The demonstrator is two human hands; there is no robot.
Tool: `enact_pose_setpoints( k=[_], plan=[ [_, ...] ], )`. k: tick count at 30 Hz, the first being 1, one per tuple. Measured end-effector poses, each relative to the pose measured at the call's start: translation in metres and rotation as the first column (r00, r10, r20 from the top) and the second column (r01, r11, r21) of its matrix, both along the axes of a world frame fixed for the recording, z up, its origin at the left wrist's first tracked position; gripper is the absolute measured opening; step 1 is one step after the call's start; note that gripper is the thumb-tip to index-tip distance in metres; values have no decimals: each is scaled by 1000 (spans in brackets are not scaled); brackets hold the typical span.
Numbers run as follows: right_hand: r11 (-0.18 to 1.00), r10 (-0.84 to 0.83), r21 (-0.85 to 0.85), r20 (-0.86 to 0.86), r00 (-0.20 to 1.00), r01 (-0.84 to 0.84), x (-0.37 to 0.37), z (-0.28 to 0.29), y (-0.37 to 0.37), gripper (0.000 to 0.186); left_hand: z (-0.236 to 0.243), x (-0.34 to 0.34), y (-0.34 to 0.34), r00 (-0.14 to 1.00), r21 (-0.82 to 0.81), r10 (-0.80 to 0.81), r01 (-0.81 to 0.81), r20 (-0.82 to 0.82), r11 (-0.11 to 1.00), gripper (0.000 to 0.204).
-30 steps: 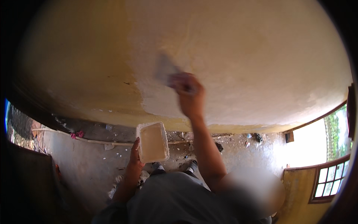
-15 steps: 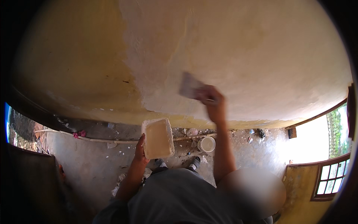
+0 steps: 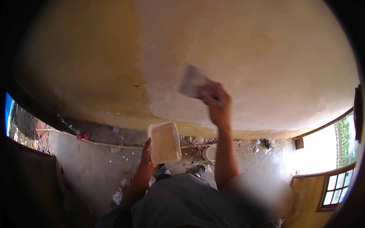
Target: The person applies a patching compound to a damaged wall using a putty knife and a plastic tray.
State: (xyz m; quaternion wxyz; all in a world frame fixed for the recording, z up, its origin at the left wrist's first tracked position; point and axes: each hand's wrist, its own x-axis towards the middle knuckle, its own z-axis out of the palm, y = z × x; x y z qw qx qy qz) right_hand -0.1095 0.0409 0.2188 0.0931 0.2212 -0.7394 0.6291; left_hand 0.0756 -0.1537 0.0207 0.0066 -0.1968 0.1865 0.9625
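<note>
In my right hand is a flat, wide putty knife, slightly blurred, its blade against or very near the wall. A pale coat covers the middle and right of that wall, while bare yellow paint shows at the left and along the bottom. My left hand grips a white-rimmed rectangular tray by its left side, at about waist height. Smooth beige paste fills the tray. Part of the left hand's fingers is hidden under the tray.
Behind my right forearm a white bucket stands on the floor. A long pale pole lies along the wall's foot, with a pink cloth on it. Scraps and crumpled plastic litter the floor. A barred window is at right.
My right hand has moved the putty knife slightly left relative to the bucket and tray, still at the wall. The view has shifted a little; the left hand keeps holding the tray.
</note>
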Motion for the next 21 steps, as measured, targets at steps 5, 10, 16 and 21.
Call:
enact_pose_setpoints(
  k=[5,10,16,21],
  plan=[
    [910,-99,344,-365,926,233,-13,66,-117,11,17,-6,8,1000,-84,-5,3,-30,996,51],
    [966,-224,77,-236,946,248,-58,58,49,25,3,3,-5,999,-70,17,-20,-44,997,52],
    [933,-354,-136,-187,916,333,20,143,186,33,8,-4,3,995,-3,-76,76,-69,997,53],
    [973,211,16,-456,864,-229,14,262,-36,16,3,2,-6,995,-85,-42,35,-86,996,54]
  ],
)
